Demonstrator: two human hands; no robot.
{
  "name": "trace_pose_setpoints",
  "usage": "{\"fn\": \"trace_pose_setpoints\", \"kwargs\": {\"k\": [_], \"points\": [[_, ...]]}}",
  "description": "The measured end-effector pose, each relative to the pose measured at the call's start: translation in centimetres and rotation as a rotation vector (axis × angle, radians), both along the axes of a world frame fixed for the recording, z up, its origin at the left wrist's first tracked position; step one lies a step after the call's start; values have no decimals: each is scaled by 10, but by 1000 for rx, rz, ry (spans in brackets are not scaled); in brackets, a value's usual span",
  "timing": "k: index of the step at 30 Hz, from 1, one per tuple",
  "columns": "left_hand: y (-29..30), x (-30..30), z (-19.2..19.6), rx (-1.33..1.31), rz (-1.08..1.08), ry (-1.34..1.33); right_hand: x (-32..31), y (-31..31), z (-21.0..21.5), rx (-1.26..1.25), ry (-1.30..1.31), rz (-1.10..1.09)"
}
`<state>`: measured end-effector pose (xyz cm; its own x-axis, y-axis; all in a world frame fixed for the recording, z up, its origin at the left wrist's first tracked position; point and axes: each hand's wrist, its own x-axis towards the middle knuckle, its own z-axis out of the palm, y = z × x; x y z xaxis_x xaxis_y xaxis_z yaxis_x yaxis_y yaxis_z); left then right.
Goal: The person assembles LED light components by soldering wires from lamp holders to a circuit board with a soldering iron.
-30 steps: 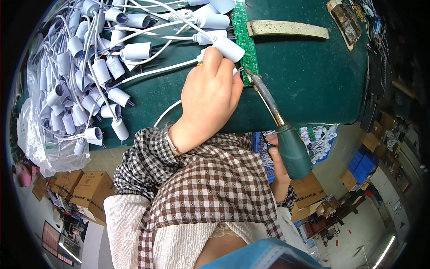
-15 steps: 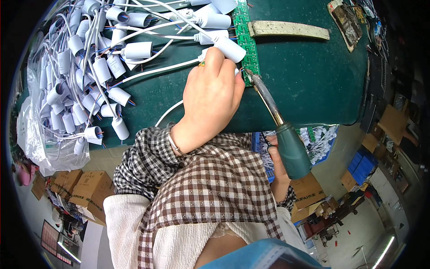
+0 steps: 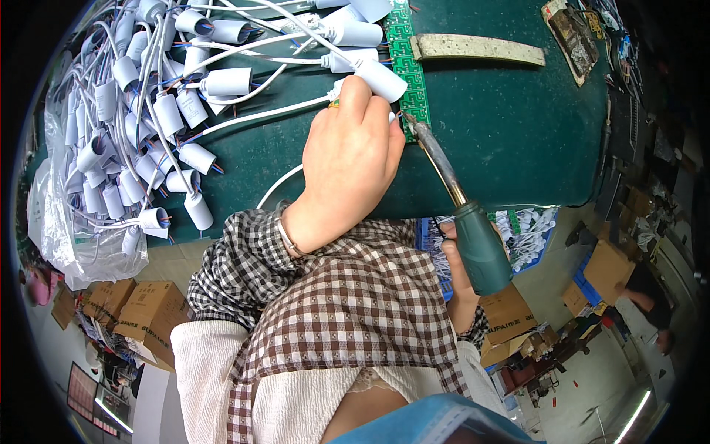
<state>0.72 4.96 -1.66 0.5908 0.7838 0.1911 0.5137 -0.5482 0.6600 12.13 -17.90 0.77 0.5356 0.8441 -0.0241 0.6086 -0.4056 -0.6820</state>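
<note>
My left hand (image 3: 346, 159) is closed in a pinch beside the lower end of a green circuit board strip (image 3: 403, 63). A small white end (image 3: 393, 117) of a cylindrical housing shows between its fingers, with thin wires reaching the board; the rest is covered by the hand. A white cable (image 3: 279, 185) comes out below that hand. My right hand (image 3: 460, 274) is wrapped round the green handle of a soldering iron (image 3: 482, 248), whose tip touches or nearly touches the board by the wires. Another white cylindrical housing (image 3: 381, 80) lies just above my left fingers.
Many white housings (image 3: 168, 115) with cables and wire ends pile up at the left on a plastic bag (image 3: 96, 259). A curved pale strip (image 3: 481, 50) lies right of the board on the green table (image 3: 510, 133). A stained block (image 3: 573, 44) sits far right. A blue crate (image 3: 543, 244) stands below the table edge.
My hands and the soldering iron stay almost in place; the iron shifts very slightly. In the background at right, another person with a cardboard box has moved further into view.
</note>
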Motion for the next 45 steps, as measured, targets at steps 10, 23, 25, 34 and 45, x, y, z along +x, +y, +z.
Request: {"fn": "trace_pose_setpoints", "kwargs": {"k": [10,23,25,34,45], "points": [[2,0,0,-5,-13,-8,-3,2,4,-84,20,2],[2,1,-2,43,-33,15,2,-4,-4,31,88,-61],[3,1,-1,36,-36,14,2,-2,-2,24,84,-60],[2,0,-2,39,-29,24,2,4,5,11,109,23],[2,0,-3,33,-30,26,2,13,5,140,197,-23]]}}
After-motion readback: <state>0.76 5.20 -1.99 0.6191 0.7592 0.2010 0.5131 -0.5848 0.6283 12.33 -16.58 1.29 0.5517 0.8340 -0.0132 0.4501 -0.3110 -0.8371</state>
